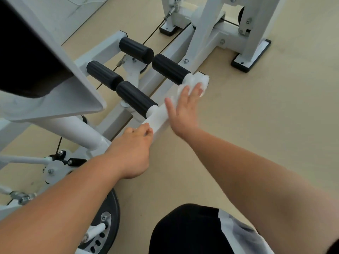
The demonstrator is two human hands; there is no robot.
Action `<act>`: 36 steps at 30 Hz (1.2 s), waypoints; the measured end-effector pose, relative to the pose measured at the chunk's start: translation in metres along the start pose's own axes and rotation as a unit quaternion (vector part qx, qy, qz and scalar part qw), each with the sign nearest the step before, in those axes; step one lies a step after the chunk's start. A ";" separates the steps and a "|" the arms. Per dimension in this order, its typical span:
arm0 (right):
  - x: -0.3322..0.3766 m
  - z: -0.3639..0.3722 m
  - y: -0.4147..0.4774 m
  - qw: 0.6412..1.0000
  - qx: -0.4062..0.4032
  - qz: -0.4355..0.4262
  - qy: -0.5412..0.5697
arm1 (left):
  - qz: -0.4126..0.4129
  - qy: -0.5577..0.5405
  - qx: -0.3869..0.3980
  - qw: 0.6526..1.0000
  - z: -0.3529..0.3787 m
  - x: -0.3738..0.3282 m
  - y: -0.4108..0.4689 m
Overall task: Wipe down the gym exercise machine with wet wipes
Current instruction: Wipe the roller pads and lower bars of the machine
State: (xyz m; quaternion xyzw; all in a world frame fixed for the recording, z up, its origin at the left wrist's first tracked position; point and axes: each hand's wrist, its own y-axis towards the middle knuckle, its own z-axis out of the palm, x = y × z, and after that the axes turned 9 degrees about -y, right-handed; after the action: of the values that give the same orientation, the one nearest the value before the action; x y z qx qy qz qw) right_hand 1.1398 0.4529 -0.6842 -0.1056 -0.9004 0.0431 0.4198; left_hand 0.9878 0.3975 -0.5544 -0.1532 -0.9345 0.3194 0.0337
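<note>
My right grip (185, 110) presses a white wet wipe (197, 80) flat-fingered on a white metal bar (158, 115) edging open beige floor (256, 110), left grip (132, 153) curled round its near end.

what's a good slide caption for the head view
Right hand presses a wet wipe onto the machine's white bar beside the black rollers while the left hand holds the bar.
</note>
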 end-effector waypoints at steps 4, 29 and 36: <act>-0.012 0.018 -0.055 0.971 0.053 -0.194 -0.131 | 0.000 -0.005 0.005 1.000 -0.003 -0.002 -0.002; 0.012 -0.010 -0.052 0.652 0.162 -0.601 -0.432 | -0.161 -0.251 -0.128 0.946 0.016 0.105 -0.134; 0.085 0.037 -0.079 0.502 0.186 -0.712 -0.455 | -0.275 -0.149 -0.238 0.919 0.073 0.112 -0.189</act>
State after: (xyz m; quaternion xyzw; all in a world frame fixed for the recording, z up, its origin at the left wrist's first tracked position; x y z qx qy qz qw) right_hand 1.0465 0.3953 -0.6310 0.6854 -0.7100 -0.0617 -0.1492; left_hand 0.8194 0.2479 -0.5017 0.1558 -0.9825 0.0845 -0.0571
